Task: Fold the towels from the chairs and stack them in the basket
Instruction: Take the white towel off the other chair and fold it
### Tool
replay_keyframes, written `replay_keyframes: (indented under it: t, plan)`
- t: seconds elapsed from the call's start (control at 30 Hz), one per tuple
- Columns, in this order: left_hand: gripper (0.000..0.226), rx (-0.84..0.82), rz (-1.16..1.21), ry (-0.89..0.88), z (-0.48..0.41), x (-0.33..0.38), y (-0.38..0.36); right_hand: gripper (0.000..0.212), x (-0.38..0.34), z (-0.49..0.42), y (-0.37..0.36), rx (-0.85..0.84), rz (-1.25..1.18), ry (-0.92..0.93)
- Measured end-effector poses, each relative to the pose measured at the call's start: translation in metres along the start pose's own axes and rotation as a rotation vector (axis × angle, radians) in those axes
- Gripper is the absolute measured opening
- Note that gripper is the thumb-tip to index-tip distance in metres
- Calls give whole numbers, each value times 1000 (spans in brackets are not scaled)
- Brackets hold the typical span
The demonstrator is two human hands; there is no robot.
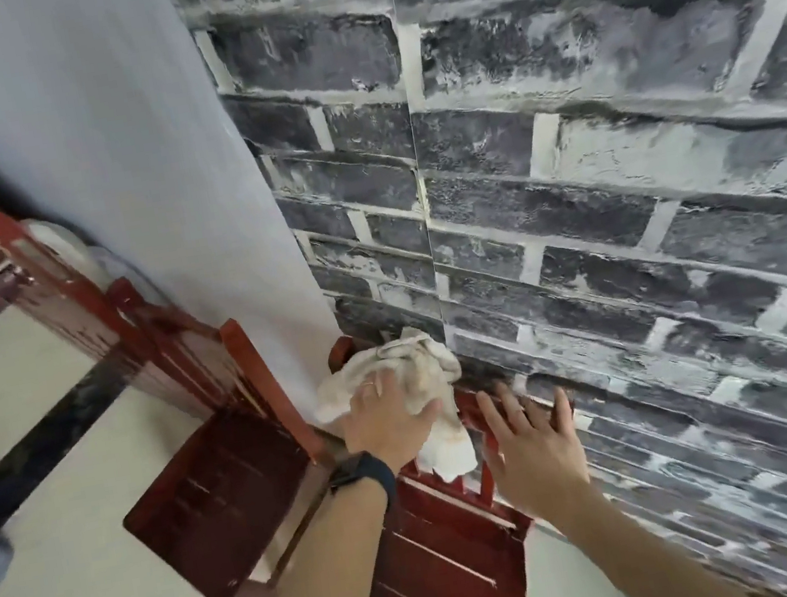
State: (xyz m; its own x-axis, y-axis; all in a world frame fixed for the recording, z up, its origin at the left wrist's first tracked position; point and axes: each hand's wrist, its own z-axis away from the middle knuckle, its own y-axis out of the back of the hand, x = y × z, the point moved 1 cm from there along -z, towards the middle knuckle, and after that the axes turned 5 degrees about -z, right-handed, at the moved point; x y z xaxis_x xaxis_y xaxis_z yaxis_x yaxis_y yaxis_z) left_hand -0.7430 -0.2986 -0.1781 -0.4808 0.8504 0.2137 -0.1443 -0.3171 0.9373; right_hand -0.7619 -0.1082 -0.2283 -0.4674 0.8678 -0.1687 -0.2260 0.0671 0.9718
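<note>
A crumpled cream towel [423,361] hangs over the backrest of a dark red wooden chair [442,571] against the brick wall. My left hand [389,426], with a dark watch on its wrist and a ring on one finger, grips the towel from above. My right hand [535,441] is spread with straight fingers just right of the towel, over the chair's top rail, holding nothing. The basket is not in view.
A second red wooden chair [226,493] stands to the left, with more red chairs [163,336] stacked behind it. A grey brick-pattern wall [626,207] closes off the right. Pale floor tiles with a dark stripe [41,446] lie to the left.
</note>
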Motion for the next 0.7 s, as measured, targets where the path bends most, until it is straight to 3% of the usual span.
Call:
replay_keyframes:
  t: [0.13,0.3,0.53,0.6,0.7]
  plan:
    - [81,39,68,59,-25,10,-17,67,4,-2,-7,44,23,6]
    - [47,92,44,-13,-33,5,-6,71,5,-2,-7,11,84,-21]
    - [17,46,631,-109,-13,-48,74,70,-23,6,23,-86,138,-224]
    - [16,-19,762,-164,2,-64,102,70,-53,13,35,-22,-29,-298]
    - [32,-106,796,-267,28,-96,138,86,-108,35,49,71,-915,-366]
